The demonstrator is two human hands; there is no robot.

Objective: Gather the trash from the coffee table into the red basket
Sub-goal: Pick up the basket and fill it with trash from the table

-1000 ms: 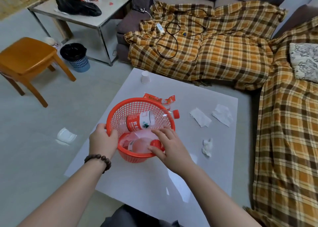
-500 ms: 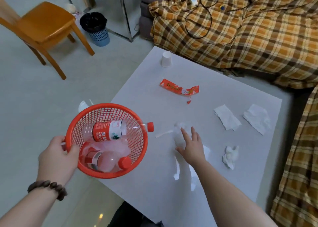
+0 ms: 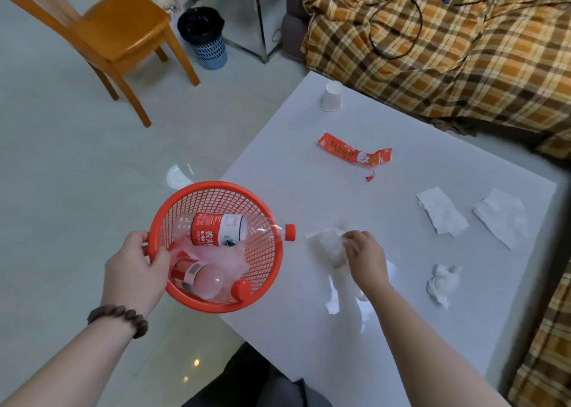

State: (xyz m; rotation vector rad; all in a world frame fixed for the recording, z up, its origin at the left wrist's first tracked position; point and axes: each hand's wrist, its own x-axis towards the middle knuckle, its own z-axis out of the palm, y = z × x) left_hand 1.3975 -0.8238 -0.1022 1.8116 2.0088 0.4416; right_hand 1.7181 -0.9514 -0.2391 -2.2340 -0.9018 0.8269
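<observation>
My left hand (image 3: 136, 270) grips the rim of the red basket (image 3: 197, 190), held at the white coffee table's (image 3: 309, 329) left edge. Two plastic bottles (image 3: 222, 230) with red caps and a clear plastic bag lie inside it. My right hand (image 3: 366, 256) closes its fingers on a clear plastic wrapper (image 3: 330, 246) lying on the table. Further out lie a red snack wrapper (image 3: 352, 151), a white paper cup (image 3: 331, 96) upside down, two flat tissues (image 3: 441, 213) (image 3: 502, 216) and a crumpled tissue (image 3: 443, 280).
A plaid-covered sofa (image 3: 448, 51) with cables borders the table's far and right sides. An orange wooden chair (image 3: 123, 32) and a small bin with a black liner (image 3: 205, 37) stand on the floor at the left. A white scrap (image 3: 177, 176) lies on the floor.
My left hand lifted the basket off the table middle toward its left edge. My right hand left the basket, reached to the clear wrapper and closed on it.
</observation>
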